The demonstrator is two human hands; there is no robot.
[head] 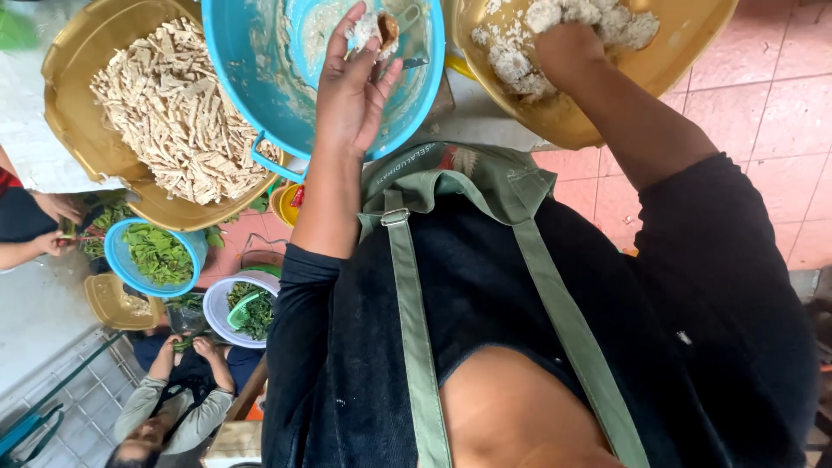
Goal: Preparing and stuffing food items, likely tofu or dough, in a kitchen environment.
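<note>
Pink tiled floor [763,95] at 3 o'clock, basins crowding the top. Left hand [351,95] over blue basin [234,69] at 12, grip wide, white paste lump [364,30] resting on fingertips. Soft, sticky, light; likely best cupped from beneath. Right hand [563,52] sunk in crumbly mash [607,22], gold basin [685,43] at 1. Grip there impossible to tell, fingers buried. Brown item beside lump unclear.

Three gold-coloured basins are seen: one of pale strips [104,130], one of white crumbly mash [667,52], one small [108,308]. Two blue basins [251,95] [117,256] and one white bowl of greens [217,308] are counted.
</note>
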